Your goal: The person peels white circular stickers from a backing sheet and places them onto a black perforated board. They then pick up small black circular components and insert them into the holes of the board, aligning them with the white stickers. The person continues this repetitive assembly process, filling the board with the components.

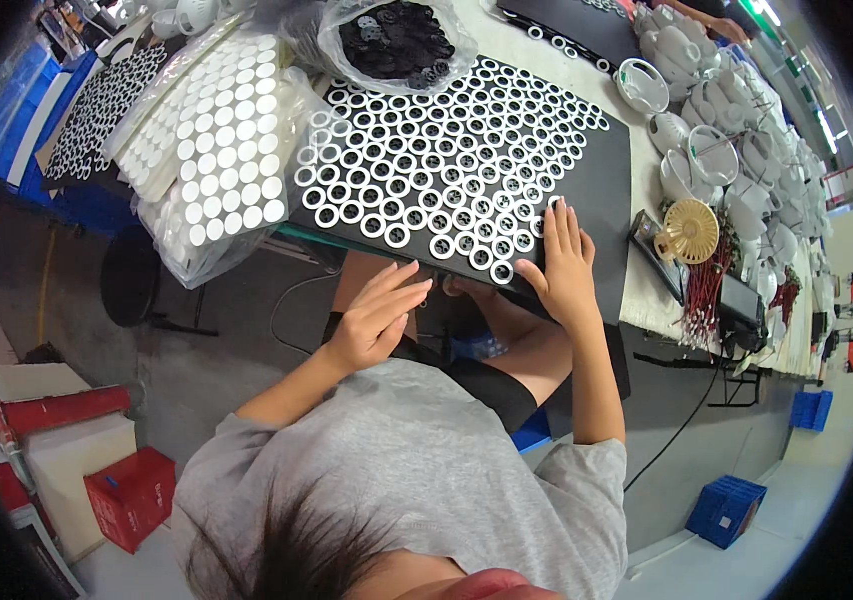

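Many white rings with black centres lie close together across a black board on the table in front of me. My right hand rests on the board at the right side of the rings, its fingers stretched out and the thumb spread toward the nearest ones. In front of the board's near edge, above my lap, my left hand hangs with fingers extended and nothing visible in it. At the board's far edge stands a clear plastic bag of small black discs.
Plastic-wrapped sheets of white round stickers lie left of the board. To the right are a small yellow fan, red wires and a heap of white plastic housings. Another ring-covered board is at far left.
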A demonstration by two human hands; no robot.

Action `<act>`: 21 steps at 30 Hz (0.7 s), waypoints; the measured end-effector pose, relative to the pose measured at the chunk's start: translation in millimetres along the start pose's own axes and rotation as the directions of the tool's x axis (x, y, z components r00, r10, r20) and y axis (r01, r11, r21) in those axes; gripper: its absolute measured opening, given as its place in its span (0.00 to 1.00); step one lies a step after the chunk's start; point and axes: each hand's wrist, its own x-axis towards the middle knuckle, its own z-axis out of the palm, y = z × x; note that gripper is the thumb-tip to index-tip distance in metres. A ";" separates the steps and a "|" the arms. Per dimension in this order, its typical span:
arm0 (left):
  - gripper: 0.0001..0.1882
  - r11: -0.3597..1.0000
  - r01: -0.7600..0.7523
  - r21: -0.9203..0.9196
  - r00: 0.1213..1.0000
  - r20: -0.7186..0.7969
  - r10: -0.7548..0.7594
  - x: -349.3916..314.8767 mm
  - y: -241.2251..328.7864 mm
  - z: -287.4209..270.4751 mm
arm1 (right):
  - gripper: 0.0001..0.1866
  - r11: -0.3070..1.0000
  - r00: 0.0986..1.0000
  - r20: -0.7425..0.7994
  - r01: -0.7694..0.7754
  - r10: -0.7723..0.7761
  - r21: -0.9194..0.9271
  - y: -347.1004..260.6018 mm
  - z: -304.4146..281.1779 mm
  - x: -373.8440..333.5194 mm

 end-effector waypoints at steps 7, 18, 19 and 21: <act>0.13 0.995 0.068 -0.073 0.993 -0.088 -0.074 -8.6 2.5 3.2 | 0.39 0.988 1.000 0.002 -0.022 0.022 0.150 -12.0 -7.2 4.7; 0.10 0.829 0.554 -0.083 0.829 -0.045 -0.558 -86.8 -102.1 32.7 | 0.18 0.924 0.886 -0.410 0.322 -0.217 0.207 -54.0 -19.8 128.5; 0.10 0.830 0.556 0.038 0.830 -0.075 -0.553 -99.8 -123.4 44.3 | 0.17 0.887 0.863 -0.423 0.399 -0.277 0.233 -64.0 -9.9 157.6; 0.14 0.838 0.499 0.223 0.859 0.002 -0.512 -98.9 -146.9 59.4 | 0.18 0.874 0.849 -0.426 0.433 -0.313 0.221 -76.5 11.4 217.1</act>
